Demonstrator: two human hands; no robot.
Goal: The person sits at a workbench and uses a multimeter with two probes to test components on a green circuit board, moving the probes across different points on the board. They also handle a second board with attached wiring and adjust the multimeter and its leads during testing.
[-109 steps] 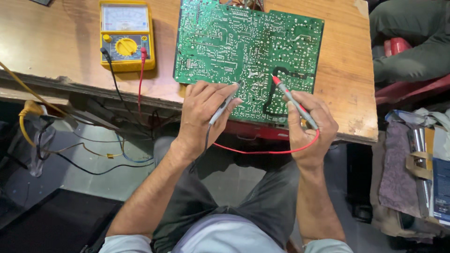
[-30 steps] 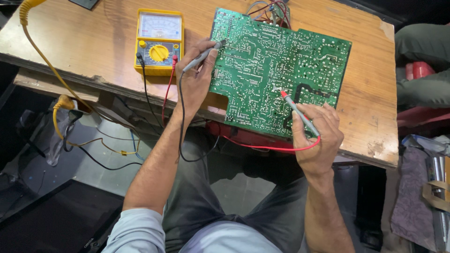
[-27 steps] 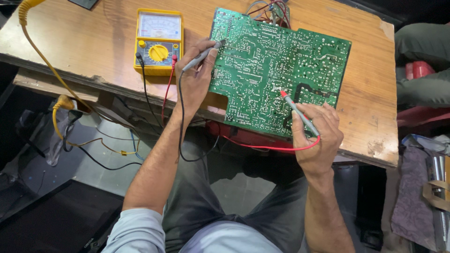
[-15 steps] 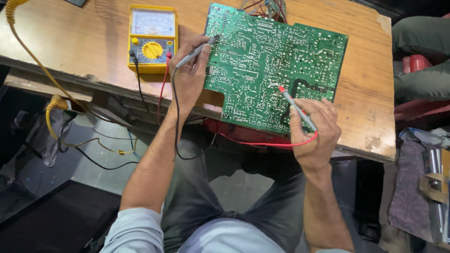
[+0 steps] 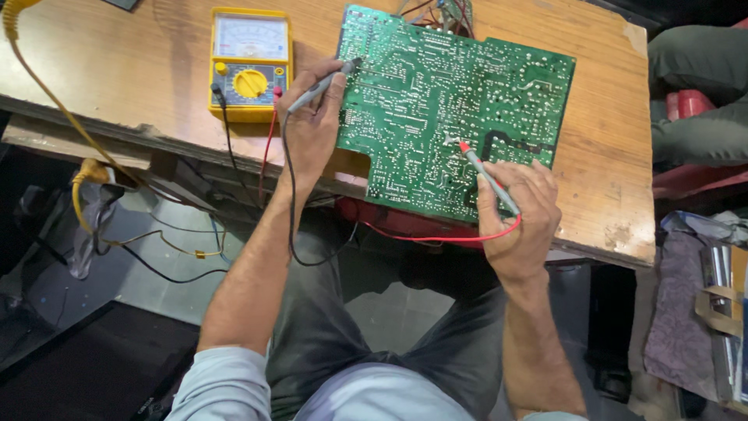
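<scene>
**Two probes on a green circuit board**

Two bare hands work over a worn wooden table (image 5: 600, 187), seen from above the seated person's head. Far left, a yellow cable (image 5: 47, 93) runs across the table edge and drops toward the floor. Next along, a yellow analogue multimeter (image 5: 250, 64) lies flat on the wood, with a black lead (image 5: 234, 160) and a red lead (image 5: 436, 236) plugged into its lower edge and hanging off the table's near side.

Just right of the meter, the left hand (image 5: 312, 129) pinches a grey-black probe (image 5: 323, 82) between thumb and fingers, its tip touching the upper left edge of a large green circuit board (image 5: 436, 93). The board lies solder side up in the middle of the table, its near edge reaching the table's front.

Further right, the right hand (image 5: 518, 214) rests at the board's lower right edge, fingers closed round a red-tipped probe (image 5: 487, 175). That tip touches the board near a dark curved track. Coloured wires (image 5: 444, 9) show at the board's far edge. At far right, another person's legs (image 5: 697, 93) in dark green trousers.
</scene>
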